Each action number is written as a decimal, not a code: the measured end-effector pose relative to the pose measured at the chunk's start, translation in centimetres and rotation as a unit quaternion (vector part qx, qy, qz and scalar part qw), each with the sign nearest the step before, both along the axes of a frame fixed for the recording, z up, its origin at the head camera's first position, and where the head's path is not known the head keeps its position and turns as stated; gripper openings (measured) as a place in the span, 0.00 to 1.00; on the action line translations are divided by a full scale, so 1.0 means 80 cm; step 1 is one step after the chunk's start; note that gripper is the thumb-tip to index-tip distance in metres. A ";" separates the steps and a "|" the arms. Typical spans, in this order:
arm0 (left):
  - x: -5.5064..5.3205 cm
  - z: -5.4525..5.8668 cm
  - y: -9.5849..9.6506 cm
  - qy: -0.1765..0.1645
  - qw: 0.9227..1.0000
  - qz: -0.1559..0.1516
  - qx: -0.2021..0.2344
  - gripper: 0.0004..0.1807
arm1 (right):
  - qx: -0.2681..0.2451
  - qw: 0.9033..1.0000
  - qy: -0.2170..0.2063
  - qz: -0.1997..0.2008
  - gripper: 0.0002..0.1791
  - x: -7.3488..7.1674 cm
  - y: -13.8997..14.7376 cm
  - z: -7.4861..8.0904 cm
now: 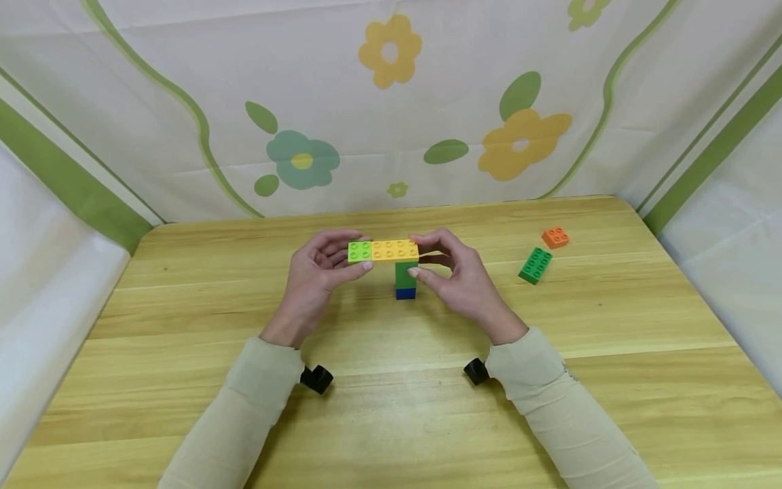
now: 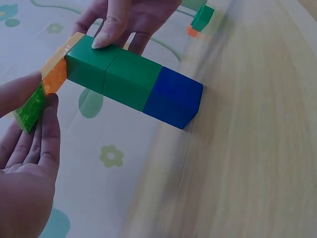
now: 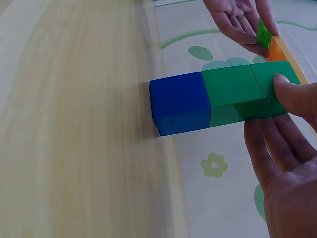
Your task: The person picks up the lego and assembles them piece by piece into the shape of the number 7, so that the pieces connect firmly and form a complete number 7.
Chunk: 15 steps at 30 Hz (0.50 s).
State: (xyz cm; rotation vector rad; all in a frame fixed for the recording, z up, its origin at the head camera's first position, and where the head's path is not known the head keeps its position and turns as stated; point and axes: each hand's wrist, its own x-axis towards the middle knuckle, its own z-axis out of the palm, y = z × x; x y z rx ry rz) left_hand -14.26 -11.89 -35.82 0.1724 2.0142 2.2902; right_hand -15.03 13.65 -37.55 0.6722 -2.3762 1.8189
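Brick stack (image 1: 404, 276) in right grip (image 1: 462, 280)

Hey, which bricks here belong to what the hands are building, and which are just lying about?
In the build:
yellow brick
lime brick
upper green brick
lower green brick
blue brick

Apparently just lying about:
loose green brick
orange brick

1. Left hand (image 2: 27, 178): pinches lime brick (image 2: 30, 111), thumb one side, fingers other.
2. Lime brick meets orange-yellow brick (image 2: 55, 78).
3. Column off that: first green brick (image 2: 89, 62), second green brick (image 2: 132, 79), blue brick (image 2: 173, 98) at end.
4. Right hand (image 2: 141, 17): thumb on first green brick.
5. Background: tabletop (image 2: 262, 124), flower-print cloth (image 2: 133, 183).
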 end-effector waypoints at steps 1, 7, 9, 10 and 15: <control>0.000 0.000 0.000 0.001 1.000 -0.002 -0.003 0.27 | 0.000 1.000 0.000 0.000 0.19 0.000 0.000 0.000; -0.004 0.003 -0.002 0.001 1.000 -0.016 -0.022 0.26 | 0.000 1.000 0.003 0.001 0.19 0.000 0.000 0.000; -0.004 0.005 -0.004 -0.001 0.999 -0.019 -0.032 0.24 | 0.000 1.000 0.003 0.001 0.20 0.000 0.000 0.000; -0.005 0.005 -0.004 -0.003 0.999 -0.021 -0.036 0.23 | 0.000 1.000 0.004 0.001 0.20 0.000 0.000 -0.001; -0.006 0.006 -0.006 -0.009 0.999 -0.027 -0.041 0.21 | 0.000 1.000 0.003 0.002 0.20 0.000 -0.001 -0.001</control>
